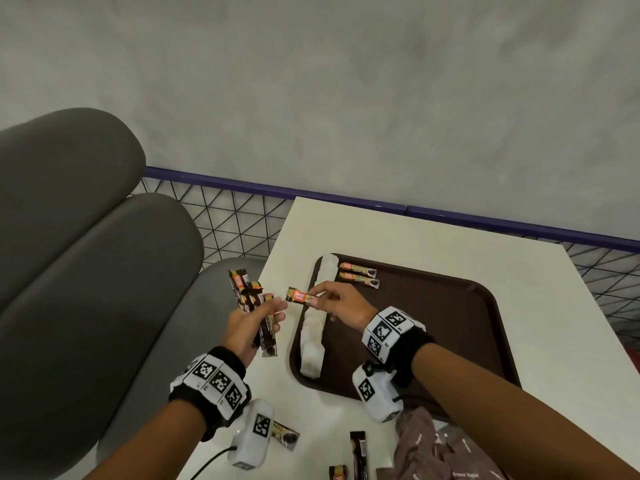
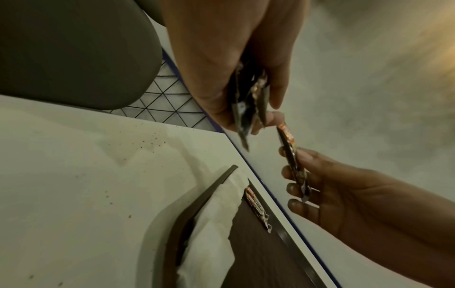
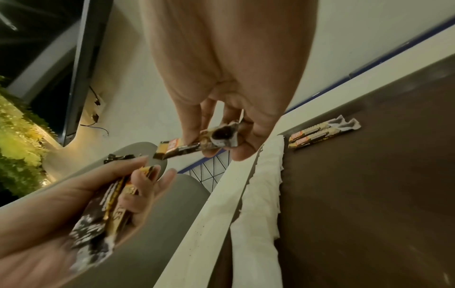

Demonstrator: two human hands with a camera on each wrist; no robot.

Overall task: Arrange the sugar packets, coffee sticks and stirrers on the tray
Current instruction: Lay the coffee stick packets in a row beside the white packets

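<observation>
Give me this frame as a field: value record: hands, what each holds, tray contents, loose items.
left hand: grips a bunch of coffee sticks, off the tray's left side
right hand: pinches a single coffee stick above the tray's left edge
tray: brown, on the white table
on tray: row of white packets along the left edge; two laid coffee sticks side by side at the far left corner
loose on table: dark stick and other sachets near the front edge; brown packets
stirrers: not identifiable
</observation>
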